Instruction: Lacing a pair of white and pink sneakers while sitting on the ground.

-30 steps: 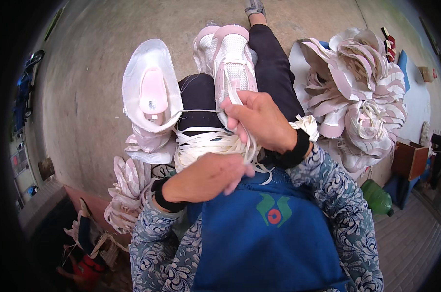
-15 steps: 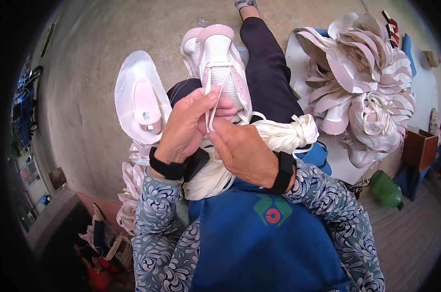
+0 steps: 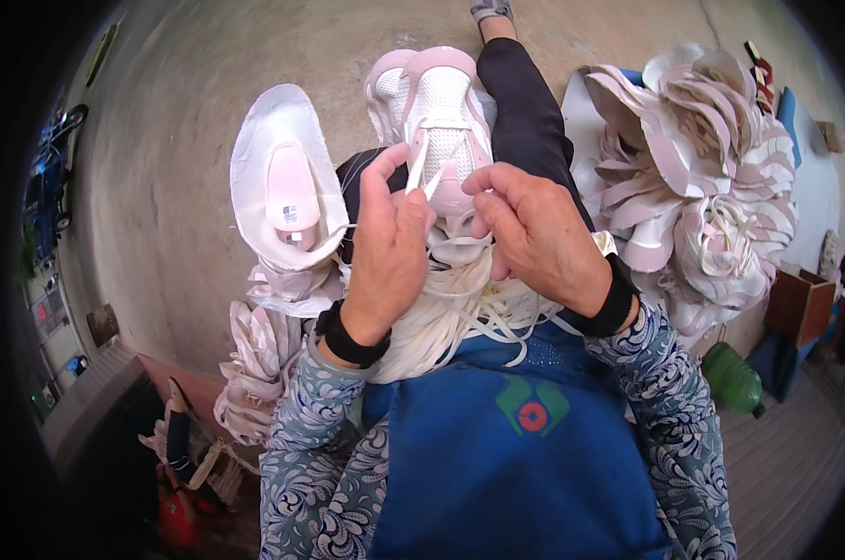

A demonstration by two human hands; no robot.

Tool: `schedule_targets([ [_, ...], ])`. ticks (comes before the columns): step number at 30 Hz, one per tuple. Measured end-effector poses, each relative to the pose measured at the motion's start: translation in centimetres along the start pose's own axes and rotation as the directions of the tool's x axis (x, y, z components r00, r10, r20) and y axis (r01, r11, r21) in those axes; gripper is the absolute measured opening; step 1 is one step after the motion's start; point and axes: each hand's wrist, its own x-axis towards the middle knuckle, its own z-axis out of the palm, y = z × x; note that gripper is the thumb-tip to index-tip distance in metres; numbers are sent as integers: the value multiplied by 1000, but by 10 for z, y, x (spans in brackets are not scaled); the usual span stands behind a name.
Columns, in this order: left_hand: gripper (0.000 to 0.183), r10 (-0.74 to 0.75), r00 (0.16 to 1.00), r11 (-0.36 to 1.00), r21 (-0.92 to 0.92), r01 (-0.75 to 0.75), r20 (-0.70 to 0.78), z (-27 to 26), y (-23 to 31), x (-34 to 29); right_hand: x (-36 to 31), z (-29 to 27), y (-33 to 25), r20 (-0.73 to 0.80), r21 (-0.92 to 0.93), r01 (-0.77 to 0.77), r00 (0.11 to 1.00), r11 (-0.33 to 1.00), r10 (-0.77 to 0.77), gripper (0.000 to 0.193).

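A white and pink shoe upper (image 3: 441, 103) lies in front of me, toe end away, with a white shoelace (image 3: 419, 161) threaded through its far eyelets. One lace end runs down to my left hand (image 3: 390, 247), caught at the thumb, with the index finger raised. On the other side of the upper, my right hand (image 3: 544, 238) hovers with fingers loosely curled and apart; no lace shows between them. Below both hands, a loose bundle of white laces (image 3: 450, 313) covers my lap. Another similar upper (image 3: 385, 98) sits behind the first, partly hidden.
At left stands a stack of uppers, topped by one with a pink insole (image 3: 292, 191); more uppers (image 3: 254, 373) lie nearer me. A big pile of pink and white uppers (image 3: 693, 149) rests at right. Beyond it are a brown box (image 3: 800, 308) and a green bottle (image 3: 732, 378).
My hands have drawn apart, the right moving away to the right from the lace. The knotted part of the lace bundle has dropped loose on my lap. The view has shifted slightly.
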Motion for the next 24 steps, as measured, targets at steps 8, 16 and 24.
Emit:
schedule_targets([
  [8,24,98,981,995,14,-102,170,3,1,-8,23,15,-2,123,-132,-6,992,991,22,31],
  [16,24,12,948,980,-194,53,317,-30,-6,-13,26,-1,-2,212,-433,295,952,852,-222,10],
  [24,15,-79,997,469,-883,20,-19,-168,-36,-46,20,-66,8,-75,333,67,996,941,-44,21],
])
